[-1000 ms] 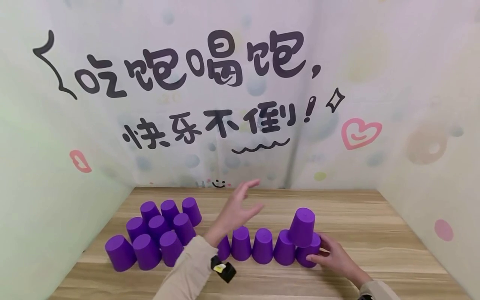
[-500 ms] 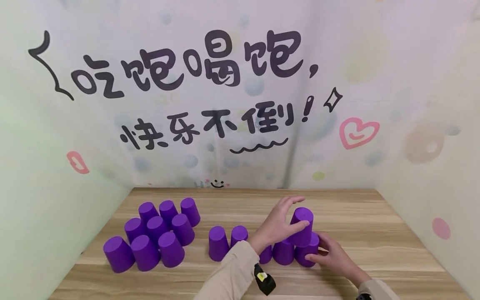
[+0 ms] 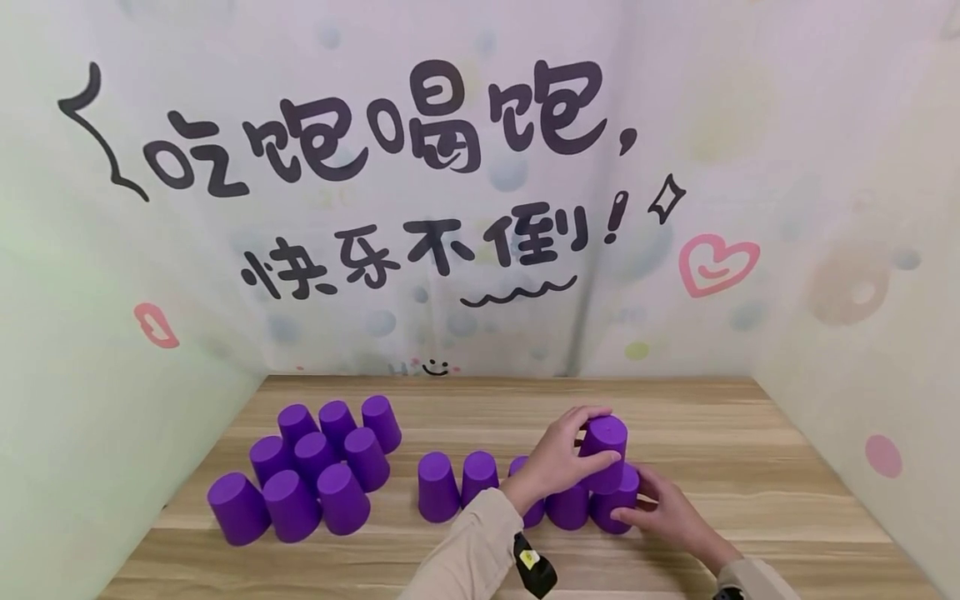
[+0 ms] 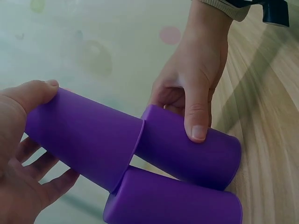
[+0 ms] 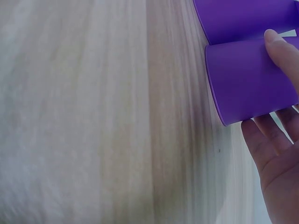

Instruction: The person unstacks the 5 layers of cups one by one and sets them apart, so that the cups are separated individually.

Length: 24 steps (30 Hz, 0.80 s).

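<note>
One upside-down purple cup (image 3: 607,435) stands on top of two others at the right end of a row. My left hand (image 3: 557,454) holds this upper cup, thumb on its near side and fingers around the far side. Its rim bridges the two cups below in the left wrist view. My right hand (image 3: 672,518) grips the rightmost lower cup (image 3: 617,507) from the right, thumb in front. In the right wrist view that lower cup (image 5: 247,81) sits between thumb and fingers. The neighbouring cup (image 3: 567,507) stands close against it.
More purple cups continue the row leftward, including the leftmost cup (image 3: 437,489); my left forearm partly covers some. Further left, several upside-down cups (image 3: 291,507) stand grouped on the wooden table (image 3: 675,417). A printed cloth wall (image 3: 450,333) rises behind the table.
My left hand has moved right from above the row to the upper cup and now grips it. The right hand stays on the rightmost lower cup.
</note>
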Motion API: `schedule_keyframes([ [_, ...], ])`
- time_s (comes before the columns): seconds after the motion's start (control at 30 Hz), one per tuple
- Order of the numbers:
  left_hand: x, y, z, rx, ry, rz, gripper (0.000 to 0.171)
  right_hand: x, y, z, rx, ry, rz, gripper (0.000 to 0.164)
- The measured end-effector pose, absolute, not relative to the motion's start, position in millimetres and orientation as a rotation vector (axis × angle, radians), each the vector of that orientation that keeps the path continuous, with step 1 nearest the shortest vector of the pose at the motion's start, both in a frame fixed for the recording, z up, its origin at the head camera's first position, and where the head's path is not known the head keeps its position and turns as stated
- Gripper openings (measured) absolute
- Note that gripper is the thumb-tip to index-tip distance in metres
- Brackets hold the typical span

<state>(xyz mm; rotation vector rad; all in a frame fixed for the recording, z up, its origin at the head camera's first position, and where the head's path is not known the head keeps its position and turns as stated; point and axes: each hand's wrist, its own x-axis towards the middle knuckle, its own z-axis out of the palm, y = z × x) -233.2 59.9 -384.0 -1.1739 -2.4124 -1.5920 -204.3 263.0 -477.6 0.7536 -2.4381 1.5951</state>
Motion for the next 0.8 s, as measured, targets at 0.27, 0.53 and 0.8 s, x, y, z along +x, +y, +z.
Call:
schedule_keyframes([
  [0.27, -236, 50, -374, -1.162, -2.374, -1.588, 0.049, -204, 262, -479, 0.755, -2.445, 1.569, 0.052],
  [0.53, -255, 12, -349, -1.041, -2.353, -1.625, 0.051, -202, 264, -480, 0.698, -2.441, 1.549, 0.052],
  [0.8, -280, -48, -334, -0.845, -2.446, -1.480, 0.051, -203, 261, -479, 0.712, -2.446, 1.549, 0.051],
])
